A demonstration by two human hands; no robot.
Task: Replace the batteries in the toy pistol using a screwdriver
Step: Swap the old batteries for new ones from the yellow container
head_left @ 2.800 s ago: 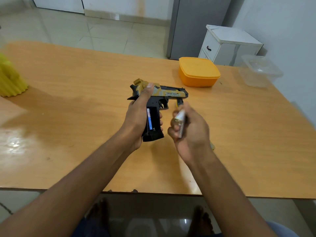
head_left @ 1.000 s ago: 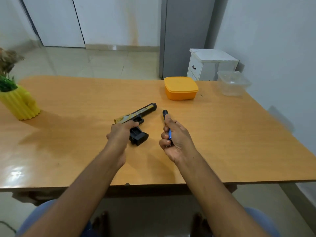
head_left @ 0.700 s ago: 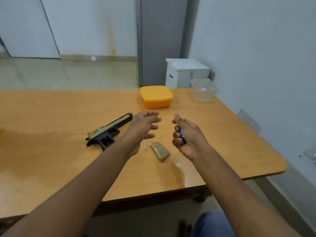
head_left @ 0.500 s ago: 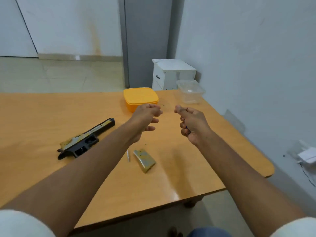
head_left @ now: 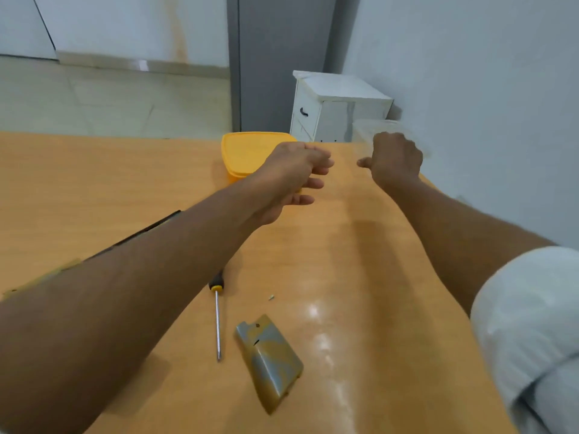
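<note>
The toy pistol (head_left: 147, 228) lies on the wooden table (head_left: 94, 183) at the left, mostly hidden behind my left forearm. A screwdriver (head_left: 217, 321) with a black and yellow handle lies near the front. Beside it are the gold and grey battery cover (head_left: 271, 361) and a tiny screw (head_left: 271, 297). My left hand (head_left: 291, 180) hovers over the orange box with its fingers apart and nothing in it. My right hand (head_left: 394, 159) is stretched to the clear tub, with curled fingers turned away from me, so I cannot see what it holds.
An orange lidded box (head_left: 244, 151) sits at the table's far edge. A clear plastic tub (head_left: 366, 128) stands at the far right corner, blurred. Behind the table are a white cabinet (head_left: 338, 101) and a grey upright panel. The table's right edge runs close to the wall.
My left hand laid the pistol down at the left and let go. Both hands then reached forward toward the far containers, the right one carrying a blue battery at first. My view swung right.
</note>
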